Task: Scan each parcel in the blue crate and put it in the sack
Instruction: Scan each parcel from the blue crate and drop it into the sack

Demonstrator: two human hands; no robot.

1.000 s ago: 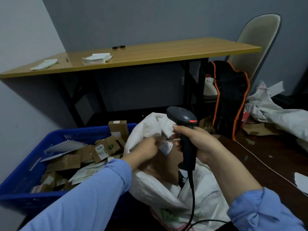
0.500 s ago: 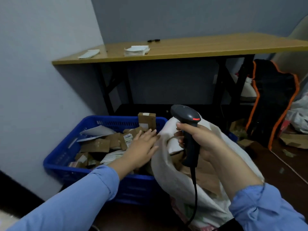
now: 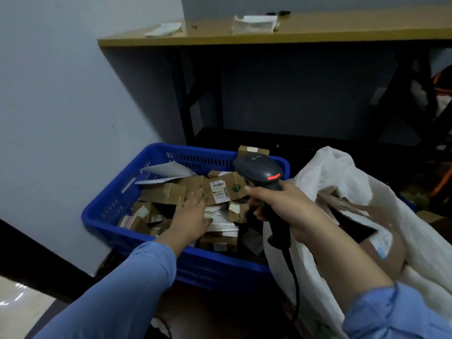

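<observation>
The blue crate (image 3: pixel 117 206) on the floor holds several small cardboard parcels and pale envelopes. My left hand (image 3: pixel 192 216) reaches into it with straight fingers resting on the parcels, fingertips beside a brown box with a barcode label (image 3: pixel 221 190). My right hand (image 3: pixel 281 209) grips a dark handheld scanner (image 3: pixel 259 171), red light lit, over the crate's right end. To the right the white sack (image 3: pixel 342 172) stands open with brown parcels inside.
A wooden table (image 3: pixel 318 33) with black legs stands behind the crate, with papers on top. The wall is close on the left. The scanner's cable hangs down in front of the sack. An orange-trimmed black bag is at the far right edge.
My left hand left the sack's mouth and moved left into the crate, onto the parcels. My view turned left and down. The right hand still holds the scanner.
</observation>
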